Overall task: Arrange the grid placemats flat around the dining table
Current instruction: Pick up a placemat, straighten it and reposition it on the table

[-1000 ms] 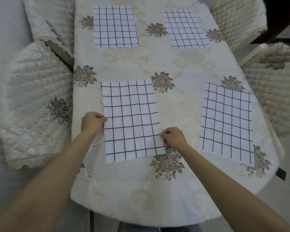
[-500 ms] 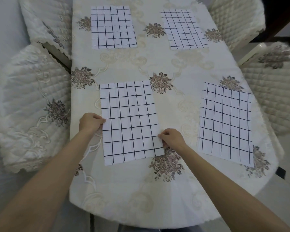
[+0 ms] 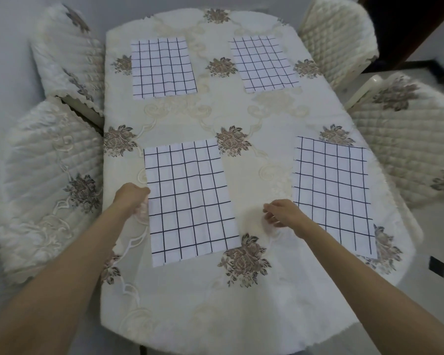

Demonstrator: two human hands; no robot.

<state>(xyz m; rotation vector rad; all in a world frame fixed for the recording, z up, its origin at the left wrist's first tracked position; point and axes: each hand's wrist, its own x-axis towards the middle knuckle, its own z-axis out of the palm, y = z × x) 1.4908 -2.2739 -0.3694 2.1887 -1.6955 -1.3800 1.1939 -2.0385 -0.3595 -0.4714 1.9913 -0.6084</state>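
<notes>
— Four grid placemats lie flat on the bench (image 3: 241, 316); the near-left placemat (image 3: 190, 201) seems finished.

— Left hand (image 3: 132, 196) curled at its edge, grip unclear; right hand (image 3: 282, 212) beside it, fingers loose, empty. Next, withdraw.

Two bare forearms, no sleeves, left hand (image 3: 130, 198), right hand (image 3: 283, 213)

A cream tablecloth (image 3: 241, 108) embroidered with brown flower motifs (image 3: 232, 140) is covering the whole surface and hanging over its rounded near edge. Four quilted cream chair covers are sitting around it: two on the left (image 3: 44, 175) (image 3: 67, 60), each bearing brown flowers, and two on the right (image 3: 408, 144) (image 3: 338, 34). Pale floor (image 3: 441, 221) is showing at the right, with a small dark square (image 3: 436, 265) lying on it.
</notes>
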